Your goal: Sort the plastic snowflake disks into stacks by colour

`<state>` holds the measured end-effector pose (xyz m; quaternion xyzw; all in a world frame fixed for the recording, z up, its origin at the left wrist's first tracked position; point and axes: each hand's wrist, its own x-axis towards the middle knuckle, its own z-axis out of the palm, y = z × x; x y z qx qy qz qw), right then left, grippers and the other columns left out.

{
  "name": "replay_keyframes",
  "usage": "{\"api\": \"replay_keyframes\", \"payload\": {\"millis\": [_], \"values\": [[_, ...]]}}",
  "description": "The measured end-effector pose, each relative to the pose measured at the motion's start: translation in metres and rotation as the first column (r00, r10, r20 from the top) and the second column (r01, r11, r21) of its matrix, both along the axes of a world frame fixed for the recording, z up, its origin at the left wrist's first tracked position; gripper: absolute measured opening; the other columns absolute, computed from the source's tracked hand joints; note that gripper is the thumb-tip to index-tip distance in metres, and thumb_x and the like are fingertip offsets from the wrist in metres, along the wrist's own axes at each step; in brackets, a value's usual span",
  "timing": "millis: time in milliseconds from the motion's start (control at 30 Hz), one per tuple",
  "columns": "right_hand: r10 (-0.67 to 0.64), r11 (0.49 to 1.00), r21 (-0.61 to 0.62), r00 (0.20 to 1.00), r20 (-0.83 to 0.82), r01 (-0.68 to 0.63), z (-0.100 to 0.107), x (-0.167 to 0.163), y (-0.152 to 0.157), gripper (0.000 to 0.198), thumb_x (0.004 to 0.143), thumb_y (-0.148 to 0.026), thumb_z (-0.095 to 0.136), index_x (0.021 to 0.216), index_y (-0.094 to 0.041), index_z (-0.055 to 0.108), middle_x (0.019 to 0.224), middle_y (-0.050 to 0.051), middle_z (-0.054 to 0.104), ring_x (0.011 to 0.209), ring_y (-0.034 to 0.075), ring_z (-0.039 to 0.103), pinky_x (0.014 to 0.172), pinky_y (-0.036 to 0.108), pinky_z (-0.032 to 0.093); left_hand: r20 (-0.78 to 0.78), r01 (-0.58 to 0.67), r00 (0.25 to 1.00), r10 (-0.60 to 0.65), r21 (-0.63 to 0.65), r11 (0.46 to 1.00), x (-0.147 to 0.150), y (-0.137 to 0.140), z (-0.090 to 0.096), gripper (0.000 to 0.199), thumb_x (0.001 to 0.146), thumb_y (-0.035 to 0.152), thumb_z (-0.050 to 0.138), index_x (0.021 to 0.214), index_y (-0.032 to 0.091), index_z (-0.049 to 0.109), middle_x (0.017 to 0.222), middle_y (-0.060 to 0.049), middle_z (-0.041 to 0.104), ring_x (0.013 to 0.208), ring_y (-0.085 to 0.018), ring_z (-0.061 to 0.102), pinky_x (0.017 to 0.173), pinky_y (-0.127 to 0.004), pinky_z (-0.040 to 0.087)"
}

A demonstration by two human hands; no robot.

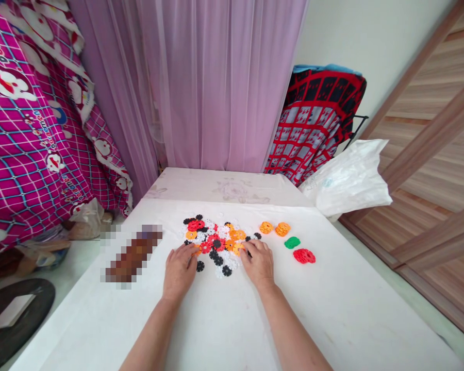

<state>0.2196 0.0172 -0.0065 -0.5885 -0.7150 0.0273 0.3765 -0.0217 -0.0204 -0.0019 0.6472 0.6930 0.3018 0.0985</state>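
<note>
Flower-shaped red, black, white and orange plastic discs (216, 243) lie heaped on the white desk (216, 324), between left hand (181, 267) and right hand (259, 263); fingers curved, grip indeterminable. Apparent step: picking through; lifting one calls for pinching.

Both forearms bare, stretched forward and slanting in. Left forearm (152, 330) runs to a slightly bent wrist (171, 299); left hand (179, 270) back-up, fingers (186, 251) bent, angled inward. Right forearm (294, 332) mirrors it; right hand (261, 263) also back-up, fingers curved toward the left. Hands apart, nearly level. From where I stand, can't make out any pinch.
</note>
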Motion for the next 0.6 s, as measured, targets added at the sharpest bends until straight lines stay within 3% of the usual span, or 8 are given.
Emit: {"api": "replay_keyframes", "payload": {"millis": [133,267,367,500,600], "values": [[0.017,0.996,-0.070,0.914,-0.406,-0.050,-0.009,0.008,0.005,0.028,0.084,-0.040,0.052,0.088,-0.022,0.073,0.084,0.003,0.069,0.070,0.015,0.060,0.070,0.028,0.047,0.002,0.002,1.000,-0.002,-0.005,1.000,0.000,0.000,0.001,0.033,0.091,0.031,0.041,0.107,0.030,0.071,0.127,-0.003,0.067,0.128,-0.028,0.053,0.111,-0.057,0.031],[-0.208,0.978,-0.156,0.656,-0.726,0.137,-0.009,0.029,0.033,0.037,0.072,-0.051,0.059,0.085,-0.018,0.068,0.074,0.002,0.069,0.065,0.016,0.060,0.063,0.029,0.050,-0.002,0.003,1.000,-0.003,-0.010,1.000,0.000,0.000,0.001,0.034,0.091,0.031,0.041,0.108,0.030,0.070,0.128,-0.003,0.066,0.128,-0.028,0.052,0.111,-0.057,0.031],[-0.332,0.935,-0.202,0.521,-0.786,0.291,-0.006,0.047,0.060,0.039,0.067,-0.053,0.060,0.083,-0.017,0.064,0.067,0.001,0.066,0.060,0.016,0.061,0.057,0.028,0.050,-0.009,0.004,1.000,-0.004,-0.014,1.000,-0.001,0.001,0.001,0.034,0.091,0.031,0.041,0.107,0.030,0.071,0.128,-0.002,0.066,0.129,-0.028,0.052,0.111,-0.057,0.031],[-0.407,0.898,-0.219,0.533,-0.742,0.381,-0.010,0.060,0.084,0.035,0.071,-0.049,0.057,0.082,-0.017,0.064,0.064,0.002,0.065,0.056,0.018,0.063,0.055,0.029,0.050,-0.016,0.009,1.000,-0.009,0.006,1.000,-0.003,0.001,-0.001,0.034,0.091,0.031,0.041,0.107,0.030,0.071,0.128,-0.003,0.066,0.128,-0.027,0.053,0.111,-0.056,0.032],[-0.425,0.891,-0.198,0.599,-0.678,0.409,-0.018,0.062,0.091,0.037,0.075,-0.048,0.053,0.086,-0.015,0.066,0.065,0.004,0.066,0.058,0.020,0.064,0.055,0.030,0.050,-0.022,0.017,1.000,-0.017,0.016,1.000,-0.003,0.001,-0.002,0.034,0.091,0.032,0.041,0.107,0.030,0.071,0.127,-0.003,0.066,0.127,-0.028,0.053,0.111,-0.057,0.032]]}}
